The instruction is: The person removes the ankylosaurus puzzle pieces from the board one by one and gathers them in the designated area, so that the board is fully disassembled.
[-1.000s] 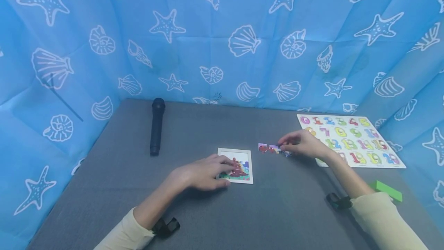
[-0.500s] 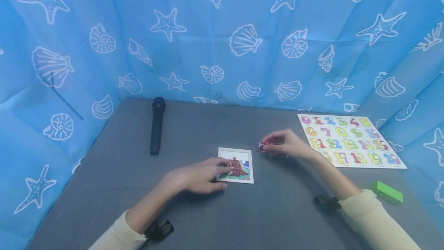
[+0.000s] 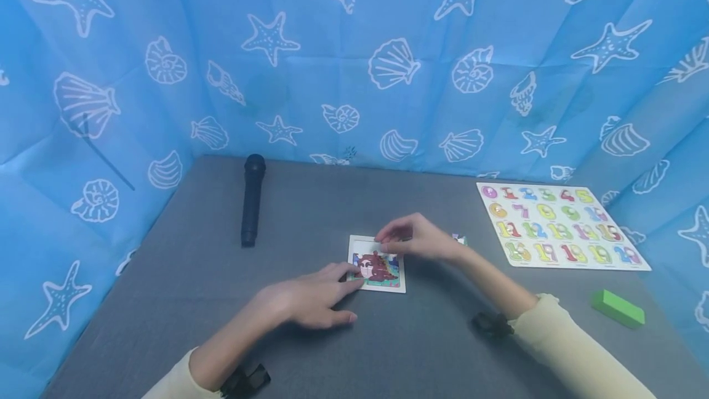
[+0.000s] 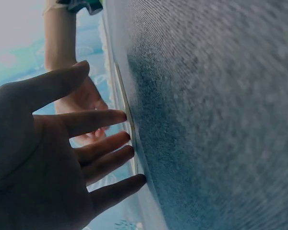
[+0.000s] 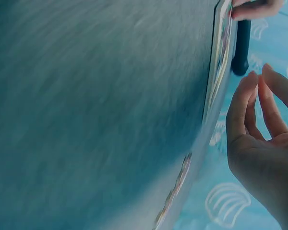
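A small square jigsaw puzzle (image 3: 377,287) with a pale frame lies on the table, showing a red figure and a white unfilled strip along its top. My left hand (image 3: 307,300) rests at its left side, fingers spread, fingertips touching the frame and the picture; in the left wrist view the fingers (image 4: 105,163) reach its edge. Over the top right corner is my right hand (image 3: 421,239), thumb and fingertips drawn together in a pinch on a small puzzle piece, mostly hidden by the fingers. Loose puzzle pieces (image 5: 174,194) lie right of the frame, partly behind my right hand in the head view.
A black microphone (image 3: 252,202) lies at the back left. At the right are a number board (image 3: 559,226) and a green block (image 3: 617,308). A blue curtain (image 3: 332,79) with sea shells borders the grey table (image 3: 310,202).
My right hand has moved left from the loose pieces to the top right of the puzzle. My left hand has slid slightly back, uncovering more of the picture.
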A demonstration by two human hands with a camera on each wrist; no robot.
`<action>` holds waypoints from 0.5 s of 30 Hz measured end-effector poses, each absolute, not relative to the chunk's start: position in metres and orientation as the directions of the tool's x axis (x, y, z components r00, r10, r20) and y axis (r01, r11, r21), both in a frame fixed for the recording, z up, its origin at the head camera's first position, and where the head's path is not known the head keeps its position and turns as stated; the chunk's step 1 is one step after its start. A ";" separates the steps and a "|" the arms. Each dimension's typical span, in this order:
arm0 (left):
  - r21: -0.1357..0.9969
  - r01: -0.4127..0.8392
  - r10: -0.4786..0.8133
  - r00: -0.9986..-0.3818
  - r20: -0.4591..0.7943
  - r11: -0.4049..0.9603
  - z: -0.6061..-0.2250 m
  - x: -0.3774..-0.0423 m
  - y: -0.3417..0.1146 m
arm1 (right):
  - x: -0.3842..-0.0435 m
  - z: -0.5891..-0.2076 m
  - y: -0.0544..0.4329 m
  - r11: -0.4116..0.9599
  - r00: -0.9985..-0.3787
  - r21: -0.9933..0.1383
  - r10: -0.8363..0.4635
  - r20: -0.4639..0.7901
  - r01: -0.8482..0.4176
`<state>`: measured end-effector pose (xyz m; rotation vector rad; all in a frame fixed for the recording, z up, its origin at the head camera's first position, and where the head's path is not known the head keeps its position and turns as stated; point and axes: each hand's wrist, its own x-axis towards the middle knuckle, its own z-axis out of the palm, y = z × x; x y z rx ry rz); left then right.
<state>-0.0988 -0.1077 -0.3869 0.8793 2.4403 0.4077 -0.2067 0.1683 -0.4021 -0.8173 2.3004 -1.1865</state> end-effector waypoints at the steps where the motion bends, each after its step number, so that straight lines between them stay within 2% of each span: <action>1: 0.434 0.503 0.656 -0.662 -0.363 0.747 -0.386 -0.098 -0.107 | -0.206 -0.403 0.164 0.463 -0.731 -0.831 -0.675 -0.103 -0.310; 6: 0.425 0.503 0.651 -0.667 -0.363 0.753 -0.383 -0.094 -0.106 | -0.204 -0.406 0.144 0.469 -0.704 -0.833 -0.695 -0.143 -0.294; 11: 0.426 0.500 0.650 -0.662 -0.372 0.754 -0.382 -0.093 -0.106 | -0.203 -0.410 0.131 0.497 -0.699 -0.828 -0.688 -0.195 -0.259; 15: 0.423 0.490 0.642 -0.657 -0.396 0.762 -0.381 -0.094 -0.106 | -0.203 -0.411 0.124 0.524 -0.697 -0.805 -0.686 -0.207 -0.277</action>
